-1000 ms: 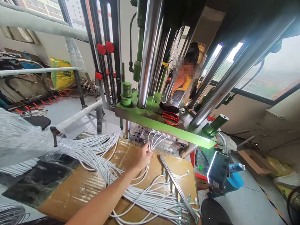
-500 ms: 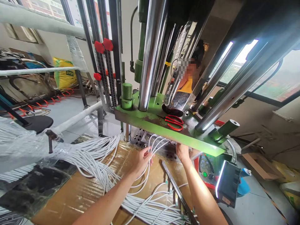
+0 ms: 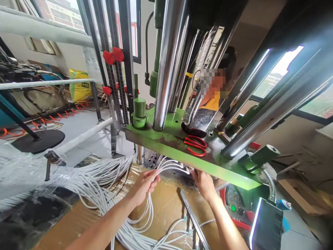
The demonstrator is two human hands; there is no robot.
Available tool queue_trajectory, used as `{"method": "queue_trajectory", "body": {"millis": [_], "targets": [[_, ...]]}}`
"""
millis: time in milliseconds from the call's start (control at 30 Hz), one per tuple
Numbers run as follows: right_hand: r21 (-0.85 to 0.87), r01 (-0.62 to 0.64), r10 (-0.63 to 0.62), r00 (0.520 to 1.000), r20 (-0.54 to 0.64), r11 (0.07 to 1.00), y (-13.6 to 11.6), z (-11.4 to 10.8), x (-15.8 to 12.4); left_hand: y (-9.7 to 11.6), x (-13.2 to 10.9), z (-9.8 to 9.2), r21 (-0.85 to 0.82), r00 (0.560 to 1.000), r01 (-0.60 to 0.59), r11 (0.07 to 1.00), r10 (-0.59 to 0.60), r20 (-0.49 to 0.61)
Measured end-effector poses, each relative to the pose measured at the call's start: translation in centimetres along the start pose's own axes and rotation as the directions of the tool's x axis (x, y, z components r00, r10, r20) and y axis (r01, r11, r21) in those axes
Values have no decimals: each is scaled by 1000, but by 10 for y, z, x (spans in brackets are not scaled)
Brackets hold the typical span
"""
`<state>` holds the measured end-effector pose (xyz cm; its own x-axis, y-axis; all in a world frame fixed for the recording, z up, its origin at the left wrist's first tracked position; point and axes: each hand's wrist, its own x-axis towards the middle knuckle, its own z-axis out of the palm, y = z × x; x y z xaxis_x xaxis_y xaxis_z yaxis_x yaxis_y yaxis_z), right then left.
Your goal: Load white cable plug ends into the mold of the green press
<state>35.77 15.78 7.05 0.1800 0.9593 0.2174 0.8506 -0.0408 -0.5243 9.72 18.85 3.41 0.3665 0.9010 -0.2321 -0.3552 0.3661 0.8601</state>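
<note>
My left hand is closed around several white cables, whose loops hang below the fingers. Their far ends, with small white tips, point right under the front edge of the green press plate. Close to those tips is my right hand, its fingers curled together beneath the plate; what they grip, if anything, is hidden. Beneath both hands, a long metal bar lies on the brown cardboard, with cable ends along it.
Red-handled snips lie on the plate between steel columns. Large cable bundles spread at left. A control box with a green button and a black lamp box stand at right. Behind the press is another person.
My left hand has moved left and slightly down, drawing the cables out from the plate so their tips show. My right hand has come lower, and more of it is visible.
</note>
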Motion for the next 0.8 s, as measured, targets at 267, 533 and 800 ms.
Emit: {"method": "queue_trajectory", "body": {"millis": [267,533,800], "targets": [[167,-175,161,982,98,970,5,-17,-90,14,-37,2,95,955,270,958,-278,97],[287,-252,230,967,107,924,19,-25,-142,0,-70,19,189,890,381,905,-414,189],[310,-232,208,972,109,922,26,-33,-172,-7,-96,32,254,860,410,876,-464,214]]}}
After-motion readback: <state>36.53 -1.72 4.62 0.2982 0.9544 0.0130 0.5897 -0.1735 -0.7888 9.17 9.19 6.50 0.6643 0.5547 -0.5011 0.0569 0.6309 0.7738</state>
